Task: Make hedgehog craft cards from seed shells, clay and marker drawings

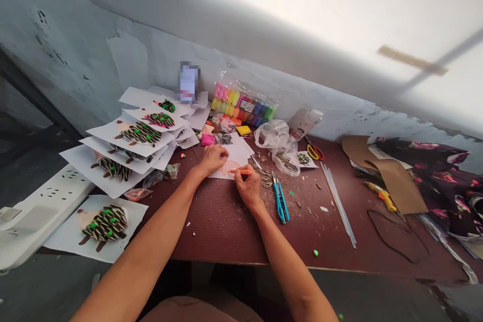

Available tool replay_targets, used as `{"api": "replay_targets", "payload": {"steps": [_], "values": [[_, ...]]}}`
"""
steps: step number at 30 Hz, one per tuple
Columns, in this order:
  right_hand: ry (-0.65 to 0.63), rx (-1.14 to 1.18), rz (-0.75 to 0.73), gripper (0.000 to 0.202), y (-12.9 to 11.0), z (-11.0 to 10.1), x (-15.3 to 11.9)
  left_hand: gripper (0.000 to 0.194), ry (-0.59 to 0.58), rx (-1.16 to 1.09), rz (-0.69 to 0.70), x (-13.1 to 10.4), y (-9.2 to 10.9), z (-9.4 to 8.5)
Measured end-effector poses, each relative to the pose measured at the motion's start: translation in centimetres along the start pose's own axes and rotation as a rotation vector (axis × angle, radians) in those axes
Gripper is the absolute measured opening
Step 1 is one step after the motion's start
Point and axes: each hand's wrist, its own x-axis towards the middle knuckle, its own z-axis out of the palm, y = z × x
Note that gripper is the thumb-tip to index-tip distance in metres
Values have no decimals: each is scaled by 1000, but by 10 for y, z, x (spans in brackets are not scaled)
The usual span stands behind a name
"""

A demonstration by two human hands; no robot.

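Observation:
A white sheet of paper (pixel 236 150) lies on the dark red table before me, partly under both hands. Orange line drawing (pixel 227 167) covers its lower part, in a rounded shape with a mesh of lines. My right hand (pixel 249 186) grips an orange marker (pixel 244 172), its tip at the drawing. My left hand (pixel 214 159) rests on the sheet's left side, fingers lying on the paper and holding nothing. Just right of my right hand are sunflower seeds (pixel 267 179) and blue-handled snips (pixel 279 201).
Finished seed hedgehog pictures (pixel 141 133) are stacked at left, beside a white power strip (pixel 45 211). Colored clay packs (pixel 241 105) and a phone (pixel 188 82) stand against the wall. Rightward lie scissors (pixel 315 152), glue sticks (pixel 339 206) and a yellow glue gun (pixel 383 196).

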Motion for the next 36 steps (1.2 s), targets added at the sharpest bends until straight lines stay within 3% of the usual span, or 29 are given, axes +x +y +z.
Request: {"api": "replay_targets", "payload": {"steps": [9, 36], "values": [[41, -16, -5, 17, 3, 2, 0, 22, -3, -12, 2, 0, 0, 0], [-24, 40, 19, 17, 0, 1, 0, 22, -13, -15, -7, 0, 1, -2]]}}
